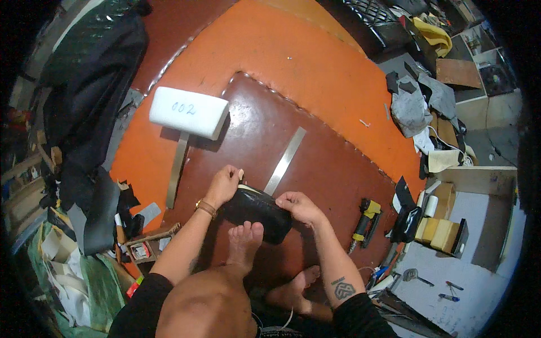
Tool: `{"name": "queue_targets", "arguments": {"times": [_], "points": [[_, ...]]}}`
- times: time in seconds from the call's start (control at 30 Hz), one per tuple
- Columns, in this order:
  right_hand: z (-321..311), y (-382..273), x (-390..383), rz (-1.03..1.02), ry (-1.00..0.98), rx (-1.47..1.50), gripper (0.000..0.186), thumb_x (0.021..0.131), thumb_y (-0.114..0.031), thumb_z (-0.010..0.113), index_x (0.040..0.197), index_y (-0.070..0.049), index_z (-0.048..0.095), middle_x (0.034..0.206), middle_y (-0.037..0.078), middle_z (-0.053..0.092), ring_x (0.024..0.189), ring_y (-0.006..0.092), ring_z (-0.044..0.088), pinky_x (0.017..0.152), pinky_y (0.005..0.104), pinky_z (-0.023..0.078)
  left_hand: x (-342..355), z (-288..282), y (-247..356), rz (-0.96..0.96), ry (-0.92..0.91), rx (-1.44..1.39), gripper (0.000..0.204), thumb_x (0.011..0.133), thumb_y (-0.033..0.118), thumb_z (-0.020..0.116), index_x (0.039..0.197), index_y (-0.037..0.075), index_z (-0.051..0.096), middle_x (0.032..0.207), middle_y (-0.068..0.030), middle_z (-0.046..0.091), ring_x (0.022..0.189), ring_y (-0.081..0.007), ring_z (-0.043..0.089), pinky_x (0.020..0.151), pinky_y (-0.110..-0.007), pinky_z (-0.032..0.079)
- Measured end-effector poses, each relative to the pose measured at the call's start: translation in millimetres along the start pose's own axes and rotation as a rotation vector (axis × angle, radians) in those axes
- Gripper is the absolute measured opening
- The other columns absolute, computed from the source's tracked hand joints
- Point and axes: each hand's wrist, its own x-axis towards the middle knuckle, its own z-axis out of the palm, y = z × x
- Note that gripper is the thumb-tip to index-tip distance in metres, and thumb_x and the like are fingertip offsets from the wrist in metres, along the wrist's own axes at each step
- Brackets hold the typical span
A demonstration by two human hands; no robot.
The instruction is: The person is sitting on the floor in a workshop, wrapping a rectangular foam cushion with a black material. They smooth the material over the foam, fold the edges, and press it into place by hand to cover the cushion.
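A black, shiny padded piece (256, 214), covered in something like leather, lies between my hands on the reddish-brown work surface. A pale strip shows along its far edge. My left hand (227, 183) pinches the cover at the far left corner, with a small pale tip beside the fingers. At the right end, my right hand (298, 207) has thumb and fingers closed on the edge. My bare foot (245, 239) rests against its near side. Just beyond it, a flat metal strip (285, 160) lies slantwise.
A white foam block (189, 112) with handwriting sits far left, near another metal strip (177, 174). At right lies a yellow-and-black staple gun (366, 222). An open wooden box (146, 248) stands left. Grey scraps (411, 107) and yellow foam blocks (439, 234) line the right side.
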Motion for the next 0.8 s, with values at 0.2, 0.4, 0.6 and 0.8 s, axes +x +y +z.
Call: {"name": "queue_targets", "arguments": {"times": [0.2,0.4,0.6,0.8], "points": [[8,16,16,-0.01,0.162,0.111,0.02,0.105,-0.023,0.069,0.105,-0.003,0.074,0.094,0.003,0.073,0.084,0.0142,0.065,0.075,0.0316,0.053,-17,-3,61,0.33,0.216,0.282,0.029,0.099,0.03,0.072,0.097,0.002,0.069,0.097,-0.0205,0.073,0.093,-0.0432,0.068,0.083,-0.051,0.053],[4,31,-24,-0.04,0.428,0.357,0.032,0.108,-0.03,0.063,0.12,-0.002,0.072,0.102,0.004,0.073,0.08,0.012,0.061,0.072,0.0298,0.051,-89,42,96,0.864,-0.352,0.844,0.097,0.069,0.074,0.082,0.14,0.011,0.062,0.131,-0.0104,0.066,0.13,-0.0315,0.059,0.118,-0.065,0.032],[39,100,-74,-0.123,0.343,0.514,0.042,0.114,-0.03,0.051,0.148,-0.008,0.061,0.13,0.002,0.069,0.111,0.0123,0.059,0.092,0.0289,0.048,-81,63,100,0.64,-0.449,0.905,0.104,0.06,0.08,0.081,0.138,0.012,0.064,0.123,-0.0087,0.066,0.126,-0.0315,0.06,0.114,-0.062,0.035],[45,91,-62,-0.146,0.355,0.486,0.04,0.11,-0.015,0.051,0.148,-0.008,0.061,0.131,0.003,0.066,0.097,0.0118,0.059,0.083,0.0278,0.05,-68,64,93,0.684,-0.461,0.893,0.096,0.058,0.083,0.08,0.134,0.024,0.069,0.121,-0.0092,0.066,0.119,-0.0343,0.061,0.102,-0.057,0.04]]}}
